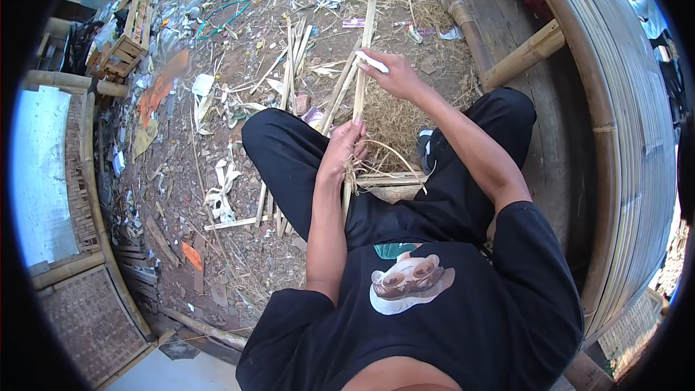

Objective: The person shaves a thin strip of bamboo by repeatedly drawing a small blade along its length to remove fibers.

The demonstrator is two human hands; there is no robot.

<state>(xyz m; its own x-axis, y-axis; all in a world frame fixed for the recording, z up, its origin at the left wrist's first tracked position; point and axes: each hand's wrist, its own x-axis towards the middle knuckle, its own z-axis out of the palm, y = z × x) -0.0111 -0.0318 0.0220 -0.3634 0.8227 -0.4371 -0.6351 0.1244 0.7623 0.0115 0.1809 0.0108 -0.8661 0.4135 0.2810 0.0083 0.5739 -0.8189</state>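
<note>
A long bamboo strip (pixel 360 80) is held by both hands above the lap of a seated person in black trousers (pixel 289 152) and a black T-shirt (pixel 449 318). The strip runs from the lap upward in the picture, over the ground, and its far end lies near the straw at the top. The left hand (pixel 346 146) is closed around the lower part of the strip; its grip is clamped on the strip, and loose curled bamboo fibres (pixel 376 163) hang just beside the fingers. The right hand (pixel 391 72) is placed higher on the same strip, with the fingers together around it. A small pale flat piece (pixel 372 62) is seen at the fingertips of this hand; what it is cannot be told.

More split bamboo strips (pixel 293 58) are lying on the dirt ground (pixel 217 101) to the left of the held one, and some shorter ones (pixel 271 210) lie beside the left leg. Dry straw (pixel 391 119) is spread between the legs. The ground is covered with scraps and white shavings (pixel 221 188). A wooden crate (pixel 127 32) stands far at the upper left. A large curved bamboo frame (pixel 615 137) is seen at the right side, well apart from the hands.
</note>
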